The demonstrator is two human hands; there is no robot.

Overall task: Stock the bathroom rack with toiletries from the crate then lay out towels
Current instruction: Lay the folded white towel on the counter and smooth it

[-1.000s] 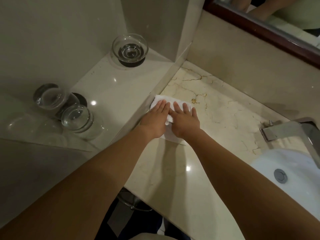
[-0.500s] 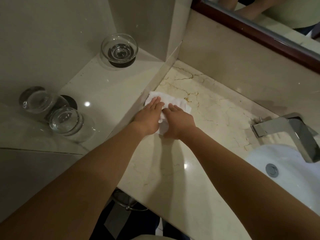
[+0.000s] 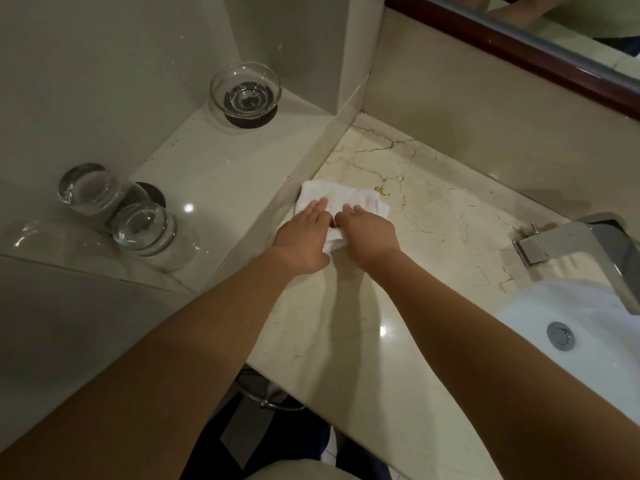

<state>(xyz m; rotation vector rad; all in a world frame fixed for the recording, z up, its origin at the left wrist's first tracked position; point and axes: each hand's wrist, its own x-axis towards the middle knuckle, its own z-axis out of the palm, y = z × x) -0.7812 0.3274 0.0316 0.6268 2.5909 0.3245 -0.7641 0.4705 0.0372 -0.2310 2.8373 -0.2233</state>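
Observation:
A small folded white towel (image 3: pixel 343 199) lies on the marble counter (image 3: pixel 433 237), tight against the raised side ledge. My left hand (image 3: pixel 303 239) rests flat on the towel's left part with straight fingers. Beside it, my right hand (image 3: pixel 367 233) lies on the towel's right part, fingers bent slightly down onto the cloth. Both hands cover the towel's near half. No crate or rack shows in this view.
On the glass shelf (image 3: pixel 207 188) at left stand two upturned drinking glasses (image 3: pixel 117 209) and a glass soap dish (image 3: pixel 246 91). A chrome tap (image 3: pixel 581 244) and white basin (image 3: pixel 571 334) sit at right. A wood-framed mirror (image 3: pixel 540 39) runs along the back wall.
Both hands have slid back toward me over the towel, uncovering more of its far half. The right fingers have gone from flat to slightly bent.

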